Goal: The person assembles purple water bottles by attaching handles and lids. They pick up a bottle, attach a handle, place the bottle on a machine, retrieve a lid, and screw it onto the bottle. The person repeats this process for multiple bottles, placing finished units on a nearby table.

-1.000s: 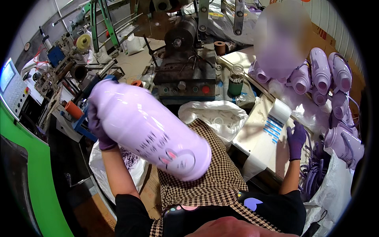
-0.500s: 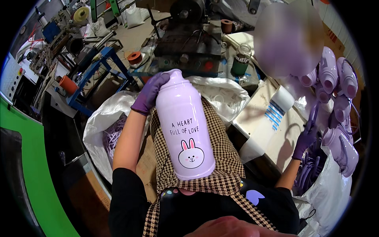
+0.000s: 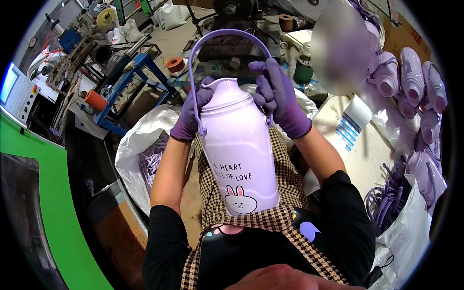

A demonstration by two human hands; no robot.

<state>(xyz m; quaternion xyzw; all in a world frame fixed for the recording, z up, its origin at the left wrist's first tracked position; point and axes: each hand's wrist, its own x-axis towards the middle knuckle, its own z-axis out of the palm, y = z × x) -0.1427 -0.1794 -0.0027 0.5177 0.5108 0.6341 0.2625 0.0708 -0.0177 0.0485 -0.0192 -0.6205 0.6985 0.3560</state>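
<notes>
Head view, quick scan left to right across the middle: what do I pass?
Green panel → white bag of purple scraps → left hand → lilac bottle → right hand → roll of labels → stacked lilac bottles.

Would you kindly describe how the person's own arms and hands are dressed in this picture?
Both hands wear purple knit gloves that end in ribbed cuffs at the wrist: left hand, right hand. The forearms are bare. Black sleeves are pushed up to about the elbows. No watch, cables or markings show on them.
</notes>
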